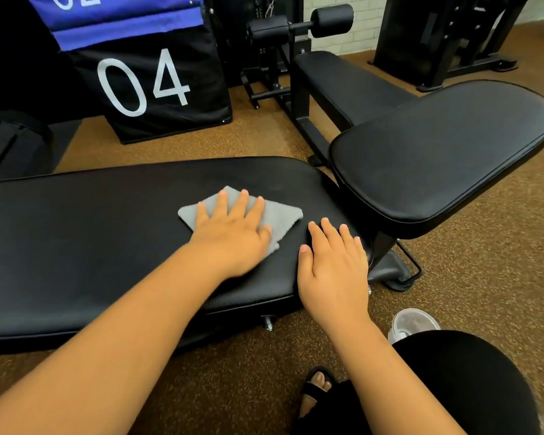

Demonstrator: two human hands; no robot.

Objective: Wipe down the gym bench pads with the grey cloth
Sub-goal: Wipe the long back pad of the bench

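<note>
1. Head view counts two bare hands, both lying flat with straight, spread fingers and gripping nothing: the left hand [233, 233] presses palm-down on the cloth, and the right hand [333, 265] rests just beside it on bare vinyl at the pad's near right corner.
2. One grey cloth [280, 215], a soft, napped square folded flat and turned like a diamond, lies on the long pad, partly covered by the left hand; its right and far corners show.
3. Two glossy black vinyl pads make up the surface being wiped: the long bench pad [76, 233] stretches left to right with rounded corners and piped edges, and the seat pad [446, 152], a wider rounded slab, sits tilted at its right end, above a black metal frame.
4. One more bench pad [343, 80], matt black and narrow, lies farther back, with two cylindrical foam rollers [330, 20] on a bar above it.
5. One black fabric box [157, 89] printed with a white "04" stands far left, under a blue one.
6. One clear plastic cup [412, 323] stands on the speckled brown rubber floor [484, 262] at near right.
7. One sandalled foot [318, 387] shows at the near edge.
</note>
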